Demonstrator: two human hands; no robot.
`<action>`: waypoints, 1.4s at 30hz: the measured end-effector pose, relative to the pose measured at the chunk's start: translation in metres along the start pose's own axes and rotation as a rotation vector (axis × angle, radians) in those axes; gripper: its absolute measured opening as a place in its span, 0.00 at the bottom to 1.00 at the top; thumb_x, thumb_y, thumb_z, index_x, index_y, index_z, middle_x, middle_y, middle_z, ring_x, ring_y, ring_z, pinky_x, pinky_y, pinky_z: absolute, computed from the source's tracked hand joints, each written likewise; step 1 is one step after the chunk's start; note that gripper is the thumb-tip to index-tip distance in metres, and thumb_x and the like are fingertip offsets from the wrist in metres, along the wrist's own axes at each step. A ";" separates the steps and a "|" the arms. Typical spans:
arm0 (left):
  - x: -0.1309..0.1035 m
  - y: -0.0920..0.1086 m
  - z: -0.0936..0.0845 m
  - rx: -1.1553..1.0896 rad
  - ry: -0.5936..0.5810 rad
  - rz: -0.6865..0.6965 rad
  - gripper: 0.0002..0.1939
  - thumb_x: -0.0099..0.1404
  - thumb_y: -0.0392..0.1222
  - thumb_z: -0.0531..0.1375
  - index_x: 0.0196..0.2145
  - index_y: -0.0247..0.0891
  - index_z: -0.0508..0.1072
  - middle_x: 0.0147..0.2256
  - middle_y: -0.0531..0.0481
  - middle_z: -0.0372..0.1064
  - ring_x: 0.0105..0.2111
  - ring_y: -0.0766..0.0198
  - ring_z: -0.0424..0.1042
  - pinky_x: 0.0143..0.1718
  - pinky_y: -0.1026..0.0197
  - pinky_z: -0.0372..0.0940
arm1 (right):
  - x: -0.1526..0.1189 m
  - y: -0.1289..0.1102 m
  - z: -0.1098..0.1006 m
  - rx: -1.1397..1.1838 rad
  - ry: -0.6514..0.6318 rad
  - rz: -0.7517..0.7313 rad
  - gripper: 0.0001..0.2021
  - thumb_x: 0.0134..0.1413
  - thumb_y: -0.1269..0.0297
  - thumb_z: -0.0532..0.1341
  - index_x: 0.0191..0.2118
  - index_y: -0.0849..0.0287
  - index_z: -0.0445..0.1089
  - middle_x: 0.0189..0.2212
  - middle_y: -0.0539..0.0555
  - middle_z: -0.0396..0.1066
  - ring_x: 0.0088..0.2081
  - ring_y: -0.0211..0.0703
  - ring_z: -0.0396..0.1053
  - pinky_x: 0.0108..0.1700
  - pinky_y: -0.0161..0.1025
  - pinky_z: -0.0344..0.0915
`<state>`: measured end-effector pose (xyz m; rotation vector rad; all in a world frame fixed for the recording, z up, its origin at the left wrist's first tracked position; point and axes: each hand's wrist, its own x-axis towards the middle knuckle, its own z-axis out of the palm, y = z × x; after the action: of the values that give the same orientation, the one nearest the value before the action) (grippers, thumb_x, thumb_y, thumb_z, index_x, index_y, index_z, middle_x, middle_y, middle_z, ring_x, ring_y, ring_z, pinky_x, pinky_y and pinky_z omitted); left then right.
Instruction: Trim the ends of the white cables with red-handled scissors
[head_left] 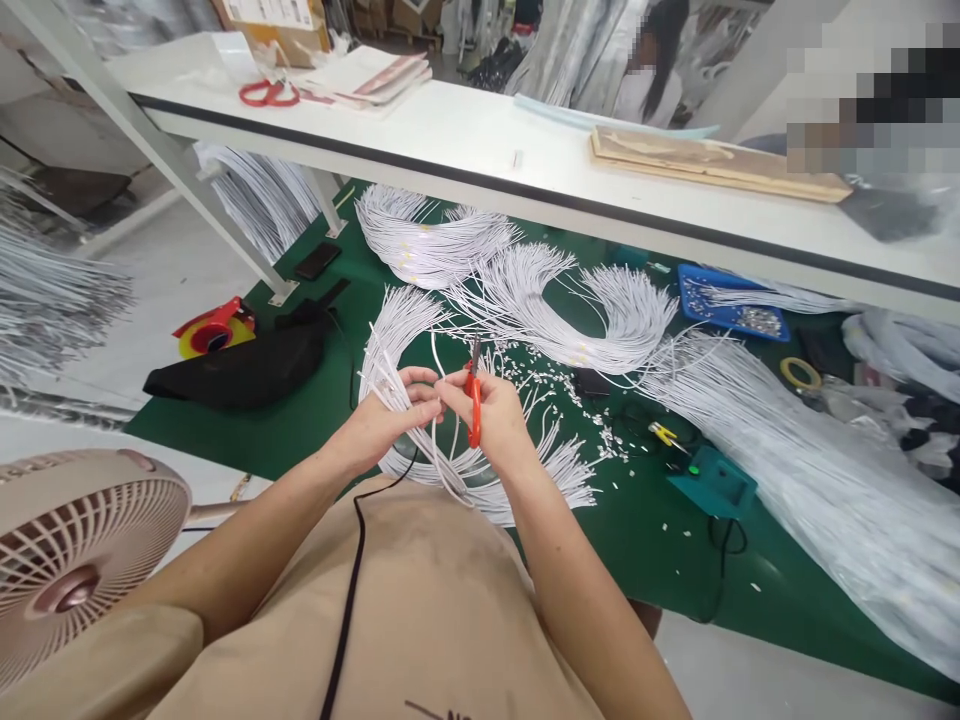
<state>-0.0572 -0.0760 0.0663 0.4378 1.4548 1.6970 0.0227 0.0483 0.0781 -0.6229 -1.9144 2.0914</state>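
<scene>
My left hand (pixel 390 420) is closed round a few white cables, with its thumb and fingertips pinched near the middle of the view. Close against it, my right hand (pixel 491 415) holds red-handled scissors (pixel 475 410), blades pointing away from me, while its thumb and forefinger meet at the cable by the left fingertips. Beneath both hands lies a curved bundle of white cables (pixel 397 325) on the green table (pixel 637 545). Small white cut bits (pixel 559 385) are scattered right of the hands. The exact cable ends between the fingers are too small to tell.
More white cable bundles (pixel 435 245) lie farther back. A blue tray (pixel 731 305) and a teal device (pixel 716 480) are at the right. At the left are a black pouch (pixel 240 375), a tape dispenser (pixel 217 330) and a fan (pixel 82 540). A white shelf (pixel 480 135) crosses above; a person is beyond.
</scene>
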 end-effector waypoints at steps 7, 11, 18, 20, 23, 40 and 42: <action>0.001 -0.002 -0.005 0.144 0.114 0.012 0.16 0.49 0.44 0.65 0.36 0.35 0.74 0.30 0.49 0.70 0.29 0.65 0.67 0.30 0.63 0.60 | -0.009 0.005 -0.018 -0.928 0.096 -0.079 0.12 0.50 0.56 0.57 0.31 0.59 0.71 0.31 0.52 0.69 0.32 0.39 0.65 0.33 0.35 0.56; 0.001 0.000 -0.003 0.231 0.105 0.030 0.15 0.50 0.46 0.64 0.35 0.37 0.75 0.31 0.50 0.71 0.27 0.67 0.64 0.29 0.63 0.60 | -0.011 0.001 -0.020 -1.222 0.003 -0.084 0.14 0.53 0.54 0.54 0.30 0.58 0.70 0.31 0.53 0.69 0.31 0.40 0.65 0.33 0.36 0.54; -0.002 0.005 -0.003 0.329 0.121 0.043 0.12 0.52 0.46 0.63 0.34 0.38 0.74 0.29 0.51 0.70 0.25 0.68 0.63 0.28 0.64 0.60 | -0.012 -0.006 -0.017 -1.401 -0.061 -0.105 0.16 0.54 0.53 0.53 0.26 0.57 0.70 0.27 0.53 0.69 0.29 0.41 0.66 0.31 0.37 0.52; -0.003 0.006 -0.004 0.359 0.117 0.044 0.12 0.53 0.46 0.62 0.34 0.38 0.74 0.29 0.51 0.70 0.25 0.68 0.63 0.28 0.64 0.60 | -0.012 -0.006 -0.017 -1.428 -0.061 -0.121 0.17 0.54 0.53 0.53 0.25 0.58 0.70 0.26 0.53 0.69 0.28 0.41 0.66 0.32 0.37 0.51; -0.003 0.006 -0.003 0.364 0.114 0.037 0.12 0.53 0.45 0.62 0.34 0.36 0.74 0.27 0.51 0.70 0.25 0.66 0.66 0.28 0.63 0.61 | -0.013 -0.005 -0.016 -1.441 -0.060 -0.142 0.17 0.54 0.53 0.53 0.25 0.58 0.70 0.26 0.54 0.70 0.28 0.41 0.66 0.32 0.38 0.51; -0.004 0.007 0.002 0.328 0.113 0.014 0.13 0.54 0.46 0.61 0.33 0.34 0.72 0.26 0.48 0.72 0.28 0.62 0.70 0.31 0.60 0.64 | -0.020 0.006 -0.014 -1.285 0.011 -0.126 0.14 0.52 0.58 0.55 0.22 0.60 0.68 0.25 0.55 0.69 0.28 0.41 0.64 0.32 0.39 0.52; -0.005 0.007 0.002 0.334 0.085 0.018 0.13 0.55 0.47 0.60 0.34 0.34 0.72 0.27 0.48 0.71 0.28 0.63 0.70 0.31 0.61 0.64 | -0.017 0.005 -0.018 -1.060 0.026 -0.077 0.13 0.50 0.57 0.57 0.23 0.60 0.68 0.25 0.53 0.68 0.27 0.39 0.63 0.31 0.37 0.54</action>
<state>-0.0555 -0.0780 0.0750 0.5644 1.8106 1.5041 0.0468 0.0565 0.0749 -0.7053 -2.8749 0.8597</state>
